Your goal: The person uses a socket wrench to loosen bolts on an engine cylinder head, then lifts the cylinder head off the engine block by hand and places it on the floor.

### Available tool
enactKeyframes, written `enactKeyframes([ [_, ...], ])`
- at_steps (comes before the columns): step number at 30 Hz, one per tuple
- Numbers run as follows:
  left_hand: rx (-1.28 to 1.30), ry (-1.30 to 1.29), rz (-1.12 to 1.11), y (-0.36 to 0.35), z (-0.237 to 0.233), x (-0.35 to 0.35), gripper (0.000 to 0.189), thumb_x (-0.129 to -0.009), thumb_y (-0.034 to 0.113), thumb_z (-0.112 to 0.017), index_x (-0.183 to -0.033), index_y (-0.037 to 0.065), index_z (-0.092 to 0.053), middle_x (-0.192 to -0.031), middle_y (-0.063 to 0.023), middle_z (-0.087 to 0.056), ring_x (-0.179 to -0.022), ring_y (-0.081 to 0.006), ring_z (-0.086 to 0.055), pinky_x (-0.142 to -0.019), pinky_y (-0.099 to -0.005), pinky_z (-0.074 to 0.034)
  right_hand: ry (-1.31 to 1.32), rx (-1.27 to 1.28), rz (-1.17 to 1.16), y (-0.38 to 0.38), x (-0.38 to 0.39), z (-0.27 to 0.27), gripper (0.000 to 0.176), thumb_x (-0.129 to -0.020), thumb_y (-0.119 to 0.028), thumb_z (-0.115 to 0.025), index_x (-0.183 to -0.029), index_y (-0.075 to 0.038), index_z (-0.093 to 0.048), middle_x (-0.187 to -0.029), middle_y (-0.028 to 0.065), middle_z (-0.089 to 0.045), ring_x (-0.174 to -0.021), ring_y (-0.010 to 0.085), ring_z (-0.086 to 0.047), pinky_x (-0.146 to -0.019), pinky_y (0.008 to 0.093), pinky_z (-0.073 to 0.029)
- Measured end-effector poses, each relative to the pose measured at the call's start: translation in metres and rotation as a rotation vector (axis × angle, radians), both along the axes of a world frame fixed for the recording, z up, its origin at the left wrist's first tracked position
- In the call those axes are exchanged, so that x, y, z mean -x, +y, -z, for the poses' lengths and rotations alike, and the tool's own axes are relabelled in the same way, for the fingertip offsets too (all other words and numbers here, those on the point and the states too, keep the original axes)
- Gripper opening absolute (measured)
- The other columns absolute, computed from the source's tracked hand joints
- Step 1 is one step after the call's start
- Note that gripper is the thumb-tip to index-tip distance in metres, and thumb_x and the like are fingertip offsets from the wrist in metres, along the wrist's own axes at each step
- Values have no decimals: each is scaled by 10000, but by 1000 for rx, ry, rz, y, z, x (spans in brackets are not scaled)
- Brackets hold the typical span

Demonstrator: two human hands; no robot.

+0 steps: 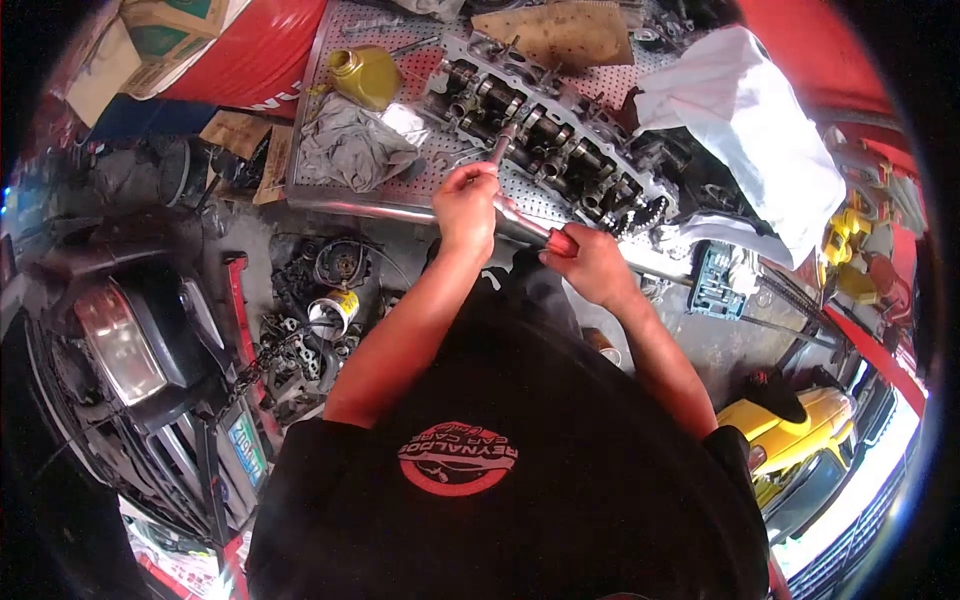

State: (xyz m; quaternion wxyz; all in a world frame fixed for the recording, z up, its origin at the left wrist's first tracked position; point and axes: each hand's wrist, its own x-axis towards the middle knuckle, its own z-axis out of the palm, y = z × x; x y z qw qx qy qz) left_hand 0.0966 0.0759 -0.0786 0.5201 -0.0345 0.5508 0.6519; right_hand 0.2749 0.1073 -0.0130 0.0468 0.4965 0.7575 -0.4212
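A cylinder head [545,140] with its camshafts exposed lies on the perforated metal bench top. My left hand [466,212] is closed around the head end of a long-handled socket wrench [522,220], where the extension joins it. From there the extension [502,146] reaches up to the camshaft area of the cylinder head; the fastener at its tip is too small to make out. My right hand [592,262] grips the wrench's red handle, near the bench's front edge. A combination wrench [447,158] lies on the bench left of the extension.
Left on the bench are a grey rag [355,145] and a yellow oil bottle [366,76]. White plastic sheeting [745,130] covers parts at right, above a teal socket case [717,282]. Engine parts and a white tub [336,309] sit on the floor at left, beside a vehicle's headlight [122,340].
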Motion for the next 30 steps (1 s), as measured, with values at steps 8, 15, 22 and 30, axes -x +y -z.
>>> enactKeyframes([
  [8,127,973,595,0,-1,11,282,-738,94,-674,-1008,48,-604,-854,-157,-663,-724,-342,-649,-666,-416,-523,239,319,10,-39,39,71,378,-822,-283,-672,-1108,-48,-594,-993,198,-661,-939,359,-638,-830,436,-491],
  [15,263,423,863,29,-1,62,299,-955,225,-529,-1082,-43,-562,-784,-137,-650,-647,-237,-649,-583,-366,-516,482,450,194,-48,112,138,327,-935,-300,-569,-1030,9,-611,-871,242,-655,-874,383,-652,-768,449,-487],
  [22,524,51,1254,84,-22,80,307,-997,235,-468,-1058,-35,-601,-931,-148,-658,-813,-252,-674,-673,-340,-544,608,260,168,-34,93,105,387,-935,-345,-581,-932,39,-622,-786,292,-611,-817,471,-605,-728,482,-487],
  [30,790,614,1443,99,-31,54,273,-858,240,-709,-985,19,-611,-869,-107,-663,-763,-206,-648,-709,-394,-536,848,58,227,-49,94,146,404,-912,-343,-585,-911,58,-626,-776,275,-617,-791,441,-619,-724,488,-489],
])
